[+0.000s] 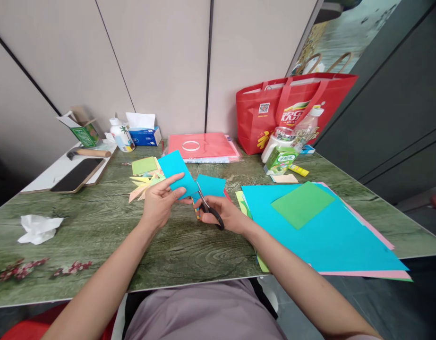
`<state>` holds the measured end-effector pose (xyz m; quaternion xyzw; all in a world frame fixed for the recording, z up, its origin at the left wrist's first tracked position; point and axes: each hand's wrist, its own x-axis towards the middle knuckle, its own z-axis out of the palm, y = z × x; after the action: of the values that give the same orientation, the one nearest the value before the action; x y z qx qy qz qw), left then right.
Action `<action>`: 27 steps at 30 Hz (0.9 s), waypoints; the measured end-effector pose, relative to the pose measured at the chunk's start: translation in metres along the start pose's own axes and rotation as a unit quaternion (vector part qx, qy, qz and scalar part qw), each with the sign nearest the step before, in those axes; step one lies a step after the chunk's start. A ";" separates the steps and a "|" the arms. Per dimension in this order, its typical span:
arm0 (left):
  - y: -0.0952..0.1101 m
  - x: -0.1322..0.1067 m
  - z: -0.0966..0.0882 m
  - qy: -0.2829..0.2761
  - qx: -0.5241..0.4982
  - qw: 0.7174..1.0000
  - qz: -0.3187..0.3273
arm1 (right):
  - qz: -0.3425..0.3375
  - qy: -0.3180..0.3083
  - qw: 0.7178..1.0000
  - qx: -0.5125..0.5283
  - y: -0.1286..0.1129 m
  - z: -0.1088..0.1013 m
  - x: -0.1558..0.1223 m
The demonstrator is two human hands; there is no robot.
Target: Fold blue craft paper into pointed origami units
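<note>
So, blue piece: our small bright-blue rectangular paper point(177, 170) is at the blade end of the metal scissors with black plastic handles point(218, 219), held up off the green wood-grain table point(175, 255), probably so the blades can get at its edge.
Left hand: our left hand point(159, 204) pinches that paper, thumb on the near face, seemingly to steady it and leave the scissors side free.
Right hand: our right hand point(226, 212) is wrapped around the scissors' handles, blades pointing away from us. Can't tell how wide they're spread. Hands are close, each on its own thing.
Spare blue: another bright-blue paper piece point(211, 183) shows just beyond the scissors.
Pointy pile: yellow and peach paper pieces point(141, 187) lie left of the scissors, likely there to stay clear of the blades.
Big stack: a large blue paper sheet point(345, 236) lies flat right of the scissors, handy to reach we'd guess, with a green rectangular paper point(303, 205) on top.
</note>
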<state>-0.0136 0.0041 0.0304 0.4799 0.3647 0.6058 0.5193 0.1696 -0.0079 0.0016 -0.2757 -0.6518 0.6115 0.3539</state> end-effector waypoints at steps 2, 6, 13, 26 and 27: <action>0.001 0.000 0.000 0.001 -0.003 1.000 0.000 | -0.001 -0.001 1.000 0.000 0.000 0.000 0.000; 0.001 -0.001 0.000 0.006 0.007 1.000 -0.007 | -0.002 -0.002 1.000 -0.008 0.000 0.000 0.000; 0.000 0.000 0.000 0.006 0.013 1.000 -0.008 | 0.000 0.001 1.000 -0.012 0.000 0.000 0.000; 0.000 -0.001 0.000 0.004 0.002 1.000 -0.005 | 0.008 -0.004 1.000 0.011 0.003 0.000 0.001; 0.000 -0.001 0.000 0.005 0.001 1.000 -0.006 | 0.007 -0.004 1.000 0.013 0.003 0.001 0.001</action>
<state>-0.0134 0.0035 0.0307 0.4752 0.3704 0.6050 0.5205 0.1682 -0.0073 -0.0015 -0.2732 -0.6433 0.6235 0.3504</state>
